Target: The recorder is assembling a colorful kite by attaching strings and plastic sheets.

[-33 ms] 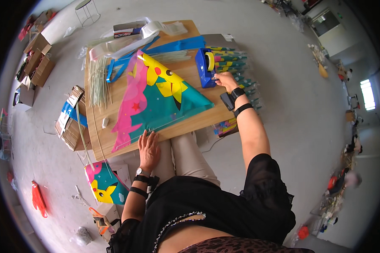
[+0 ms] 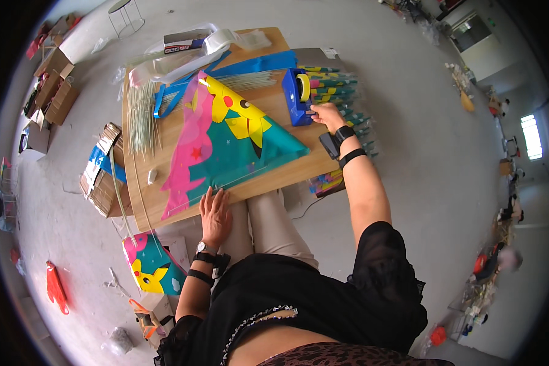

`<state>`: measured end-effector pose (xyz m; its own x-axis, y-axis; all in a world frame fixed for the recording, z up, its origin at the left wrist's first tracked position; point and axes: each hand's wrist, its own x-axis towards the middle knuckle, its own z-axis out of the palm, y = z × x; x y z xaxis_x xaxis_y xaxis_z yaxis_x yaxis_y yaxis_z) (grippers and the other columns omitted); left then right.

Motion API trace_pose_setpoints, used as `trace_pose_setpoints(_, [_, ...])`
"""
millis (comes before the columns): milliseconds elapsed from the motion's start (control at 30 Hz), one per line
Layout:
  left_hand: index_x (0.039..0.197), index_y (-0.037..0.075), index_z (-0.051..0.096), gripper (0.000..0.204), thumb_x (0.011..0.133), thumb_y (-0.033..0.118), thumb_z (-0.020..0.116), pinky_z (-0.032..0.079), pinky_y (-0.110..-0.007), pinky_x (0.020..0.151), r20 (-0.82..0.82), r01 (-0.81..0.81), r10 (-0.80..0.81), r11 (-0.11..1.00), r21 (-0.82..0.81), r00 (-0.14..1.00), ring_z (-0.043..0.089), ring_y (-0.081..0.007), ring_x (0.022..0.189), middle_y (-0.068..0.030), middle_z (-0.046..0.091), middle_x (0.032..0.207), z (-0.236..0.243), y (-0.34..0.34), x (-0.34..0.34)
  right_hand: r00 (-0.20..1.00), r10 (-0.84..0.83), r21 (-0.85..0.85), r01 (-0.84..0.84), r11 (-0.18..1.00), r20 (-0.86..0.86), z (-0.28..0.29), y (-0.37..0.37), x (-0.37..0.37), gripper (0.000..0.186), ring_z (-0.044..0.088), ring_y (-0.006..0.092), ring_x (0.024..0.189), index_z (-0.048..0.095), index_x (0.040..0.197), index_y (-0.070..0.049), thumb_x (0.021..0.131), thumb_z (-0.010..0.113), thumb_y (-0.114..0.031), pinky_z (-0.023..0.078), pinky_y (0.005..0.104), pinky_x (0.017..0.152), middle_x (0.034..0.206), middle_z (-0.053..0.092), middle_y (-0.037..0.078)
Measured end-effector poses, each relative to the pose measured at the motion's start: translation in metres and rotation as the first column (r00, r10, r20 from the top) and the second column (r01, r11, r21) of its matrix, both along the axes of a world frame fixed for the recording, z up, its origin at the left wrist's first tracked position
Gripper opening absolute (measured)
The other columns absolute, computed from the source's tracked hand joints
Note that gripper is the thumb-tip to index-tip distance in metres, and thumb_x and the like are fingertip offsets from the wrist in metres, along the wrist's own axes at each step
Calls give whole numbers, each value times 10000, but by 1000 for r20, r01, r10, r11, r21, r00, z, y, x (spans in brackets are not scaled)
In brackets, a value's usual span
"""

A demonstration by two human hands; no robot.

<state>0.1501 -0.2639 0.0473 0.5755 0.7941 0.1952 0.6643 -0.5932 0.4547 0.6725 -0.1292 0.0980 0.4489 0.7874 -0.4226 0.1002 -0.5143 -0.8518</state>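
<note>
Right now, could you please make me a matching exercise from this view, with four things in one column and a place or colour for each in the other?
Things:
1. Left hand
2. Right hand
3. Triangular sheet
4. Tape dispenser

Places and colours:
A. Blue, with a yellow roll
B. At the sheet's near edge
C. Pink, yellow and teal
D. At the dispenser's near end

Right pairs: 1-B, 2-D, 3-C, 4-A.
</note>
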Motion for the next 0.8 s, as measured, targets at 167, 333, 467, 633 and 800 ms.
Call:
trace_pose_setpoints(167, [1553,74,545,702,876,56,729,250,-593,1305,9,11,-11,999,32,1000,312,-409,1599,-135,503,1607,-7,5,1,965,-3,92,28,995,-262,7,-6,14,233,722,213,986,712,1160,12,1033,739,-182,619,338,906,1139,752,128])
trace_pose_setpoints(333, [1563,78,539,702,886,60,723,254,-591,1304,-7,6,-6,1000,23,1000,314,-407,1599,-131,503,1605,-7,4,-1,980,15,178,20,984,-196,-2,-21,-3,210,736,204,974,734,1118,14,1021,756,-171,608,330,927,1092,744,87])
trace_pose_setpoints(467, [1571,87,537,703,890,61,712,250,-589,1306,-18,14,-14,1000,11,1000,312,-407,1600,-130,498,1611,-6,4,0,974,37,309,35,950,-226,-17,-34,-4,184,739,207,1046,734,1093,19,1030,748,-153,588,335,1003,1085,738,73])
trace_pose_setpoints(633, [1576,93,537,712,885,60,712,252,-581,1305,-24,11,-11,1000,11,1000,317,-403,1599,-129,496,1614,-6,3,-1,971,52,360,37,932,-235,-25,-37,-3,173,736,207,1059,729,1067,11,1031,751,-156,581,343,1024,1073,738,68])
trace_pose_setpoints(800, [1576,92,539,712,886,68,711,252,-578,1304,-28,9,-9,1000,24,1000,319,-401,1599,-127,498,1615,-8,3,-1,972,75,330,3,944,-223,-28,-37,-2,151,722,193,1109,724,1115,4,1056,725,-135,550,331,1092,1101,731,64])
